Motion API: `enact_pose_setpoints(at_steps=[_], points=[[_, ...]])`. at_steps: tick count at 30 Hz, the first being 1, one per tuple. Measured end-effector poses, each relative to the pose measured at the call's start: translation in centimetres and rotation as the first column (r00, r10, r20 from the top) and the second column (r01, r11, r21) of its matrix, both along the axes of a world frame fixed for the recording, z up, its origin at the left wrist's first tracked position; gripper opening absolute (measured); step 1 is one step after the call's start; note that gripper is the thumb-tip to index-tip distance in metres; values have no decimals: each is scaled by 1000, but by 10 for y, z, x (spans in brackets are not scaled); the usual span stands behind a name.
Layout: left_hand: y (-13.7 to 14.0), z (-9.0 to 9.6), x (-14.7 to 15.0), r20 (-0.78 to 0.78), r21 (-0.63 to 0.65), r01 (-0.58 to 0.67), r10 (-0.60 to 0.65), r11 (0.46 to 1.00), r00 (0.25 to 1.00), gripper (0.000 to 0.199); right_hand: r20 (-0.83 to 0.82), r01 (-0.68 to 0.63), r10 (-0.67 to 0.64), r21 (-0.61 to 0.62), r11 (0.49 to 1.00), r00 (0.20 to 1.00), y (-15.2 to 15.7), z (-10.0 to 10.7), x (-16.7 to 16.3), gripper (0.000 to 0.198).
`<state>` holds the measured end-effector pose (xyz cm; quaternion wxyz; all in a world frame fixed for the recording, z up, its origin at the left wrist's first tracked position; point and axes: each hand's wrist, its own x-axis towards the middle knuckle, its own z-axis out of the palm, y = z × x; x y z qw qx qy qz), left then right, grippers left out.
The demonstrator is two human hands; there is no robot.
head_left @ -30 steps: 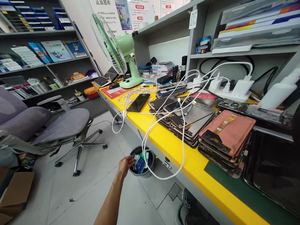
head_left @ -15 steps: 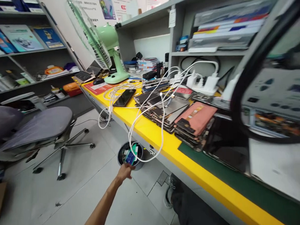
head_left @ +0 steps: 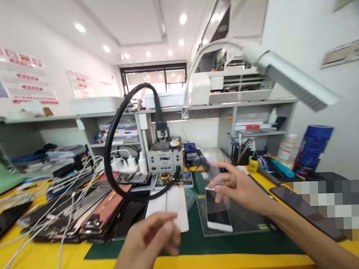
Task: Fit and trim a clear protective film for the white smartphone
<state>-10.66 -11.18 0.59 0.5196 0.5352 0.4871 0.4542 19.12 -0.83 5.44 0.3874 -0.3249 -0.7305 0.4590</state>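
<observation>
My left hand [head_left: 152, 241] is raised over the front of the bench, its fingers loosely bent and somewhat blurred. I see nothing held in it. My right hand [head_left: 236, 187] hovers above a white phone [head_left: 218, 213] with a dark screen, fingers spread and partly covering its upper end. Beneath the phone lies a ribbed dark mat [head_left: 247, 216], itself on a green work mat [head_left: 191, 246]. A blurred, see-through dark object [head_left: 208, 165] shows just beyond my right fingertips; whether they touch it I cannot tell. Left of the phone sits a white flat panel [head_left: 179, 213].
Stacked phone screens [head_left: 102, 215] and white cables [head_left: 72, 212] crowd the left. A black hose [head_left: 108, 152] loops in front of a soldering station [head_left: 164, 160]. To the right are a dark phone [head_left: 306, 212], a blue can [head_left: 314, 151] and a lamp [head_left: 295, 79].
The view has swung from the floor bin on the left to the workbench. My left hand has come up from above the bin, and my right hand has come into view.
</observation>
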Motion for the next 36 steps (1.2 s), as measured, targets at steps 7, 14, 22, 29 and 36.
enact_pose_setpoints(at_steps=[7,14,22,29,36], points=[[113,59,98,132,252,-40,6,967,991,45,-33,-8,9,23,1000,999,24,-9,4,30],[152,35,113,107,284,-23,-7,959,994,42,-177,295,-276,92,951,945,57,-13,21,28],[155,23,123,83,281,-33,10,959,997,39,-183,441,-426,55,896,886,52,-21,24,25],[154,18,121,93,256,-42,19,966,996,37,-186,481,-465,52,875,865,50,-30,22,22],[151,20,118,112,220,-58,34,974,993,27,-178,432,-430,-32,901,885,46,-23,21,16]])
